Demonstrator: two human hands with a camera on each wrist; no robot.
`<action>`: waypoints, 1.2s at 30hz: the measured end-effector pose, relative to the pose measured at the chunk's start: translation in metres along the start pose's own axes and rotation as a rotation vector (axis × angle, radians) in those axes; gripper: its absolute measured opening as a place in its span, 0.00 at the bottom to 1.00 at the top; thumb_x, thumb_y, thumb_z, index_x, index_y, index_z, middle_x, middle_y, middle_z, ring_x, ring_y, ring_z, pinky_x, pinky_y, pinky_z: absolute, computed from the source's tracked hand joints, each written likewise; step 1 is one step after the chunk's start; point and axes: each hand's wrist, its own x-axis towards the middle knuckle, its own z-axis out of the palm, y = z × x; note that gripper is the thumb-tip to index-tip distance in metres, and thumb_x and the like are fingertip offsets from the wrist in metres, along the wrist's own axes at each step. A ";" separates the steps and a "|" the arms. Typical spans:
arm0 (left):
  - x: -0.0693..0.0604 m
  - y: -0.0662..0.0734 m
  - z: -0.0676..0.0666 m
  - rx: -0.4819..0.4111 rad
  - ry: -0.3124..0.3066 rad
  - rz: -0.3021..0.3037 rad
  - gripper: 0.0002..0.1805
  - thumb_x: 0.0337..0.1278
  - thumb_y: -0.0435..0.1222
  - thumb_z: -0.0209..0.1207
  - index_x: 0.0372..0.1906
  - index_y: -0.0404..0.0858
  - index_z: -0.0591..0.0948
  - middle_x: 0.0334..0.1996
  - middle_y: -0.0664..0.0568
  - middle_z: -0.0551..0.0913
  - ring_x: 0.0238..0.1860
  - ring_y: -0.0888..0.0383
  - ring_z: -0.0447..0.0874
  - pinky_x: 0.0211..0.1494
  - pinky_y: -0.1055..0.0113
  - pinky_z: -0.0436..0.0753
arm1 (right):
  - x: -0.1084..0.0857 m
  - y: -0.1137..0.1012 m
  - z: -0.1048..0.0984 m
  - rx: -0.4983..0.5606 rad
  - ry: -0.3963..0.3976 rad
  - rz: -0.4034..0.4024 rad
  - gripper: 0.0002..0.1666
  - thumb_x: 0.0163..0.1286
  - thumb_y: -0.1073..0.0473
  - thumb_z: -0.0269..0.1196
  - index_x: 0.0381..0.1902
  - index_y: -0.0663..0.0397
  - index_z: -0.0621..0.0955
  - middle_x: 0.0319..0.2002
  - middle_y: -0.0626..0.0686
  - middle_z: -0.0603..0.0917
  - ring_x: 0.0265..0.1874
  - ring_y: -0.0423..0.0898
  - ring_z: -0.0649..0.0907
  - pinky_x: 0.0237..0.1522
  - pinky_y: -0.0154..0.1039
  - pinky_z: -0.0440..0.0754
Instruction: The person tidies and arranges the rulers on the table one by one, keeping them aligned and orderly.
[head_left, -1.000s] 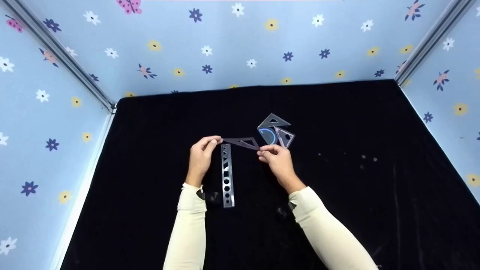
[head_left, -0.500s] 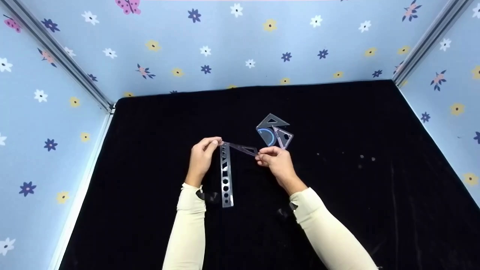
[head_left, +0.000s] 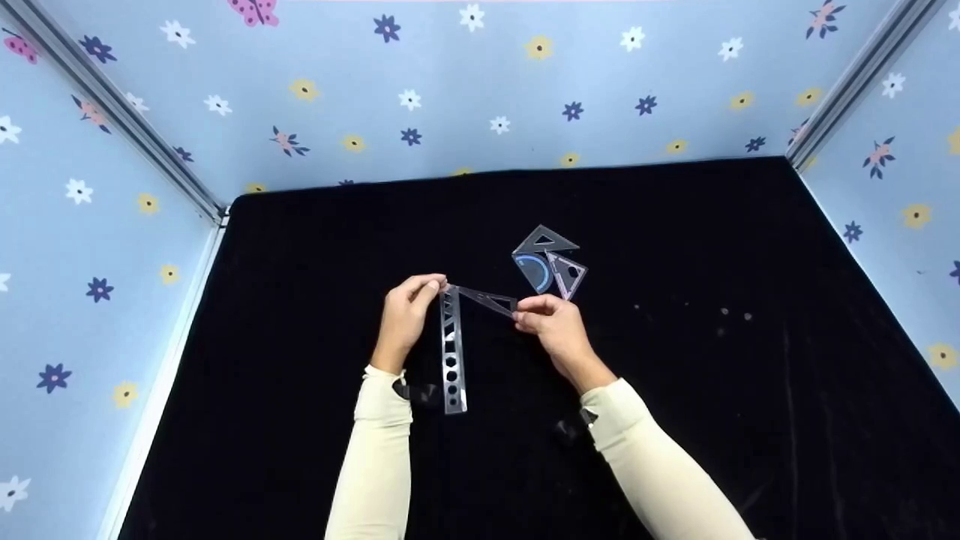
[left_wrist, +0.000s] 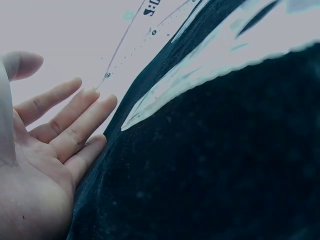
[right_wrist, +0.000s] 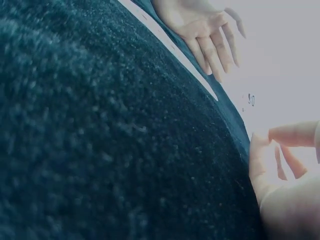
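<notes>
A clear set square [head_left: 470, 292] lies tilted between my two hands, its narrow tip toward the left one. My right hand [head_left: 553, 324] pinches its short end between thumb and fingers. At the narrow tip are the fingertips of my left hand [head_left: 405, 319]; in the left wrist view those fingers [left_wrist: 80, 132] are straight and the thumb stands apart. Whether they touch the tip, I cannot tell. Just right of my left hand a clear ruler [head_left: 455, 409] with cut-out shapes lies lengthwise on the black cloth, its far end beside the left fingertips.
Beyond my right hand lie another clear set square [head_left: 561, 245], a piece with a blue arc [head_left: 529, 274] and a pink-edged triangle [head_left: 565, 283], close together. Black cloth [head_left: 330, 247] covers the table. Patterned blue walls [head_left: 480, 82] stand behind and at both sides.
The held set square has swung lower and tilts more, its narrow tip now just beside the ruler's far end. My hands have barely moved, and the three other pieces stay put.
</notes>
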 end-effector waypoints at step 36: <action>0.000 0.005 0.008 -0.143 -0.101 -0.095 0.14 0.70 0.26 0.52 0.50 0.15 0.78 0.48 0.25 0.81 0.46 0.27 0.82 0.52 0.42 0.81 | -0.024 -0.002 -0.003 0.019 -0.010 -0.016 0.27 0.54 0.80 0.65 0.54 0.72 0.74 0.34 0.59 0.84 0.29 0.46 0.85 0.37 0.40 0.86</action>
